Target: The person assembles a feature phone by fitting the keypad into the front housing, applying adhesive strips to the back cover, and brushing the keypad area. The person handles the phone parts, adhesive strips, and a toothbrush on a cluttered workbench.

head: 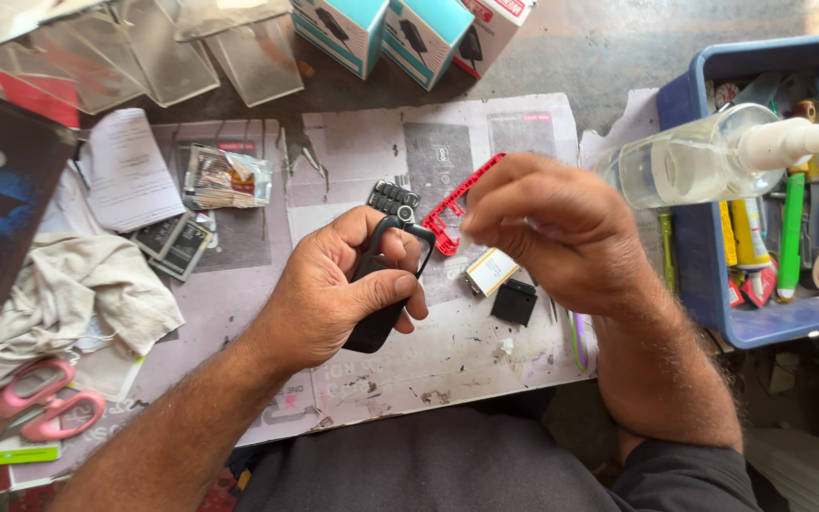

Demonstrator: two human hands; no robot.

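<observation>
A person seated at a cluttered workbench grips a black phone housing (386, 289) in the left hand (334, 294), fingers wrapped around it and thumb pressed across its front. The right hand (547, 232) hovers just beside it, fingertips pinched together; whether anything small sits between them cannot be told.

Under the hands lies a worn printed paper sheet (447, 351) covering the bench. Near the person's left, pink-handled scissors (35, 403) rest beside a crumpled white cloth (68, 299).

Just beyond the hands, on the sheet, sit a small black part (514, 301), a pale rectangular battery (490, 270), a red plastic phone frame (457, 204) lying at an angle, and a dark keypad piece (392, 199). To the left of these lie a crinkled plastic wrapper (225, 178), a folded leaflet (125, 171) and two flat dark batteries (174, 245).

To the right, a blue plastic tray (699, 275) holds upright tools: a green-handled one, a yellow tube, a blue-handled one and a roll of tape among them. A clear spray bottle (703, 156) with a white nozzle lies across the tray's rim.

Farthest back stand teal-and-white cartons (381, 28) and clear plastic sleeves (163, 52).
</observation>
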